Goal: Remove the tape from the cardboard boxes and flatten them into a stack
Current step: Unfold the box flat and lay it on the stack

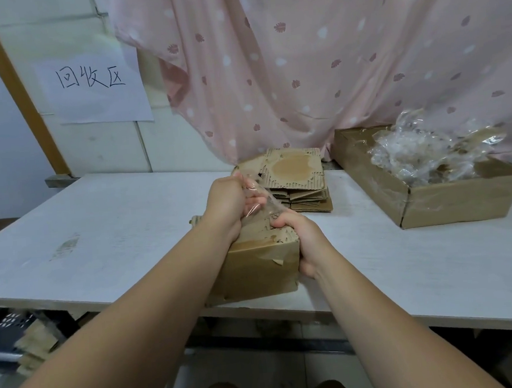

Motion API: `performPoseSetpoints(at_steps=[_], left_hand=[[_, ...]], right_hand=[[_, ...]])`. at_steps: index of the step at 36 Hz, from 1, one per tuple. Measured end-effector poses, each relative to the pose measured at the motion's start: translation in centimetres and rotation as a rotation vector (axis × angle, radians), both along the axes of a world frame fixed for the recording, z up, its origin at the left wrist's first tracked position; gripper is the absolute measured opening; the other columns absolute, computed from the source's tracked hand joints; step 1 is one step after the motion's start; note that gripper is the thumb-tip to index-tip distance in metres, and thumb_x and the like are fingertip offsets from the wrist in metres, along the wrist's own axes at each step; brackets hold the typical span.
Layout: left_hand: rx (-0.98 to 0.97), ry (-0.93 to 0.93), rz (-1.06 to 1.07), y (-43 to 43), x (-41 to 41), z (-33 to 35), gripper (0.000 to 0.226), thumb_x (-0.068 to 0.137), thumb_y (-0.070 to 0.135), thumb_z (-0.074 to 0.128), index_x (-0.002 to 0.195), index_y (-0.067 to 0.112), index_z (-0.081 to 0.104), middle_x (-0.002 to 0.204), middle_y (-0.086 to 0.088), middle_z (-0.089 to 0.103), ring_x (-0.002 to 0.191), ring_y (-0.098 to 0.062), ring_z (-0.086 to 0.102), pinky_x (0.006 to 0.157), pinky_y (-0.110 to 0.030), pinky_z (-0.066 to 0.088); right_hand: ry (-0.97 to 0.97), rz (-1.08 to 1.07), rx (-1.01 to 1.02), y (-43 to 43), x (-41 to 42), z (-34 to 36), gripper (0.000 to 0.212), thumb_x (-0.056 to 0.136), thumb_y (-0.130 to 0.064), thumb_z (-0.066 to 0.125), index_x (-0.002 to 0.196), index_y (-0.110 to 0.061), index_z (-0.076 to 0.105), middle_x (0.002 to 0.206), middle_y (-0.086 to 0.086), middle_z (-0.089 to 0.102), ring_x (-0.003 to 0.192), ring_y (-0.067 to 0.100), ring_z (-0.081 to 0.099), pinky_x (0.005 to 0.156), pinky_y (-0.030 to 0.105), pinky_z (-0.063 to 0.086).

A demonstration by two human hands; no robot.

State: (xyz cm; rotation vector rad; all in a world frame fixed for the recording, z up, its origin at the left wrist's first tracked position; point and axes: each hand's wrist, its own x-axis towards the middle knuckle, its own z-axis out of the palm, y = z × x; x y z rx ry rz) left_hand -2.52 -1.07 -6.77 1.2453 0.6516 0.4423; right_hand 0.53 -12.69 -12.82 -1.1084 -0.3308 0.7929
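One box (262, 263): on the table (114, 219) at its near edge, top up; long axis seems to run away from the person.
Tape (261, 199): clear strip rising off the box top.
Left hand (228, 202): fingers curled round tape, peeling.
Right hand (300, 239): fingers clamped on box edge, bracing.
Stack (296, 179): just behind.

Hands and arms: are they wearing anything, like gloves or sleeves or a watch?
The left hand and right hand are bare: no gloves, rings, watch or bracelets show. No sleeves are in view on either arm.
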Motion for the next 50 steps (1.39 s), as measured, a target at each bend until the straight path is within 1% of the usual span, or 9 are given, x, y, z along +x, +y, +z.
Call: performPoseSetpoints(at_steps=[11,19,23,26,29,34,37,41,50], left_hand=[[0.004,-0.075,0.181,0.2,-0.1,-0.3,0.040,0.103,0.028,0.030,0.071,0.010,0.045,0.049,-0.009,0.056,0.033,-0.016,0.053,0.032,-0.016,0.037],[0.298,-0.008,-0.236,-0.4,-1.6,2.5,0.040,0.089,0.058,0.037,0.095,0.022,0.053,0.070,-0.002,0.045,0.060,-0.015,0.044,0.060,-0.031,0.033],[0.740,0.087,-0.515,-0.3,-2.4,2.7,0.058,0.079,0.046,0.070,0.127,0.029,0.042,0.108,-0.003,0.054,0.098,-0.019,0.056,0.085,-0.027,0.045],[1.140,0.118,-0.518,0.0,-2.2,2.2,0.074,0.077,0.018,0.076,0.138,0.027,0.035,0.132,-0.005,0.046,0.099,-0.017,0.051,0.069,-0.003,0.037],[1.306,0.042,-0.591,0.0,-2.1,2.2,0.089,0.076,0.014,0.076,0.145,0.034,0.024,0.143,0.000,0.039,0.112,-0.015,0.050,0.080,-0.006,0.036],[1.501,0.257,-0.726,-0.5,-1.4,2.9,0.047,0.082,0.021,0.067,0.126,0.035,0.057,0.126,0.008,0.059,0.111,-0.012,0.055,0.096,-0.027,0.042],[1.508,0.315,-0.754,-0.6,-0.6,3.1,0.003,0.082,0.024,0.070,0.085,0.024,0.070,0.087,0.009,0.066,0.088,-0.010,0.057,0.076,-0.024,0.046],[1.369,0.286,-0.692,-0.4,-0.2,2.5,0.021,0.086,0.025,0.067,0.068,0.020,0.059,0.046,0.019,0.054,0.054,0.000,0.048,0.056,-0.020,0.037],[1.235,0.319,-0.303,-0.9,0.5,0.2,0.020,0.095,0.018,0.050,0.078,0.012,0.058,0.089,-0.008,0.066,0.088,-0.025,0.059,0.073,-0.029,0.042]], right_hand=[[0.030,0.051,0.007,0.2,0.2,0.3,0.029,0.083,0.001,0.044,0.106,-0.012,0.056,0.084,0.013,0.059,0.069,0.027,0.059,0.066,0.034,0.048],[0.090,0.034,-0.082,-0.5,0.1,0.0,0.058,0.075,-0.010,0.055,0.131,-0.011,0.040,0.116,0.024,0.056,0.085,0.033,0.059,0.070,0.039,0.052],[0.095,0.033,-0.104,-0.3,-0.3,0.2,0.061,0.068,-0.016,0.058,0.127,-0.009,0.043,0.108,0.022,0.058,0.077,0.031,0.060,0.063,0.035,0.050],[0.093,0.017,-0.113,-0.2,-0.1,0.1,0.045,0.082,-0.010,0.051,0.127,-0.012,0.044,0.101,0.019,0.055,0.067,0.027,0.059,0.058,0.030,0.049],[0.102,0.034,-0.085,-0.3,-0.1,0.0,0.037,0.085,-0.007,0.049,0.121,-0.014,0.045,0.098,0.019,0.056,0.068,0.027,0.060,0.060,0.032,0.049],[0.117,0.081,-0.062,-0.7,-0.1,-0.1,0.017,0.087,-0.008,0.050,0.099,-0.018,0.044,0.085,0.014,0.057,0.066,0.025,0.059,0.060,0.032,0.048],[0.130,0.100,-0.026,-0.8,-0.2,-0.2,0.020,0.087,-0.007,0.051,0.104,-0.017,0.046,0.094,0.017,0.059,0.072,0.027,0.061,0.062,0.034,0.051],[0.115,0.102,0.008,-0.6,-0.3,-0.1,0.024,0.087,-0.005,0.052,0.108,-0.018,0.050,0.091,0.015,0.062,0.072,0.026,0.063,0.063,0.034,0.052],[0.129,0.042,0.036,-0.3,-0.7,-0.4,0.026,0.087,-0.015,0.063,0.108,-0.016,0.049,0.088,0.013,0.064,0.073,0.025,0.063,0.071,0.038,0.051]])
